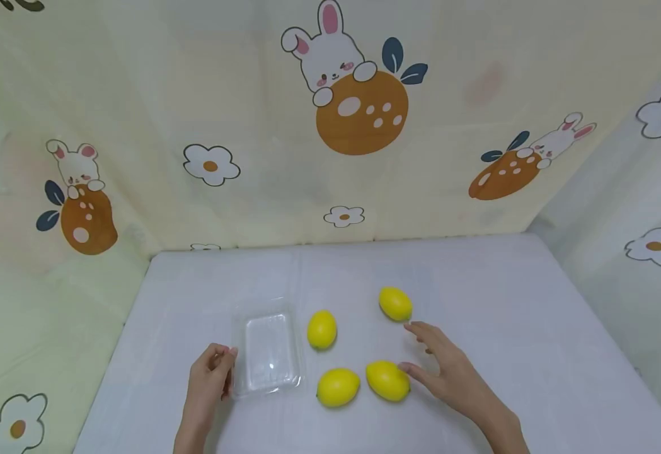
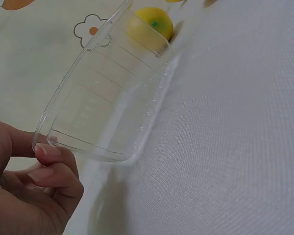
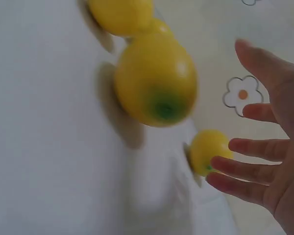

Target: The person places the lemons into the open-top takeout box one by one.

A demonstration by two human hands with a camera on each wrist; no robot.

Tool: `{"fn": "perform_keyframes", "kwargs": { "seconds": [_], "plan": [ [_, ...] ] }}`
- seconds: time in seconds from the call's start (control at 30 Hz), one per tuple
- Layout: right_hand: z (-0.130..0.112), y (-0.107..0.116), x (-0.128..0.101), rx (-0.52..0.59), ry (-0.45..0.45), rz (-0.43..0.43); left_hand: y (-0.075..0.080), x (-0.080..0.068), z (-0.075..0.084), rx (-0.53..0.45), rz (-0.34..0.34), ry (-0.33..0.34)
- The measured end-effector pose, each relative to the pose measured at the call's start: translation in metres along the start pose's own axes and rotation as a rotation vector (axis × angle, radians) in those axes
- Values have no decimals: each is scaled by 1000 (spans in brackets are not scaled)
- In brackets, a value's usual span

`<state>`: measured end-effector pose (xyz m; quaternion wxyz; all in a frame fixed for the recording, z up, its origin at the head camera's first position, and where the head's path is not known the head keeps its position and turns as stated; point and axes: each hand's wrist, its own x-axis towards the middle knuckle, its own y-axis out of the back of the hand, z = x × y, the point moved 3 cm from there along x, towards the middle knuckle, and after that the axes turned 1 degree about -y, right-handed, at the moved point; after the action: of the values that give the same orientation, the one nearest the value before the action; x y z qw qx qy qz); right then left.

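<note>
head view, left hand pinching clear tray rim, right hand spread beside lemon

This looks like a small makeshift recording corner set up indoors rather than a lived-in room. A desk covered with a plain white cloth is closed in on the back and both sides by hanging cream fabric printed with cartoon rabbits, orange fruit and white flowers, a childlike pattern that reads as a bedsheet or curtain used as a backdrop. The fabric hides whatever lies behind it, so whether the corner stands in a home or elsewhere cannot be told. On the cloth lie only a clear plastic tray and four yellow lemons, laid out like props.
</note>
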<state>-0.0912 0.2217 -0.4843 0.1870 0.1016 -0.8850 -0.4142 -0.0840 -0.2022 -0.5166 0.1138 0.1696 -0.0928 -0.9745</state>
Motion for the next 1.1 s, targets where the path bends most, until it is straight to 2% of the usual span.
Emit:
{"fn": "perform_keyframes", "kwargs": {
  "seconds": [0.13,0.27,0.4,0.67,1.1],
  "plan": [
    [-5,-17,-5,61,-31,-99,0,0,2,2,6,-7],
    [-15,-29,-6,33,-98,-188,-1,0,2,-1,6,-12],
    [-25,-36,-7,-9,-135,-239,-2,0,1,-6,6,-10],
    [-27,-42,-9,-41,-115,-244,-1,-2,0,-9,6,-12],
    [-29,-45,-11,-62,-76,-178,-2,-2,1,-8,13,-32]
  ]
}}
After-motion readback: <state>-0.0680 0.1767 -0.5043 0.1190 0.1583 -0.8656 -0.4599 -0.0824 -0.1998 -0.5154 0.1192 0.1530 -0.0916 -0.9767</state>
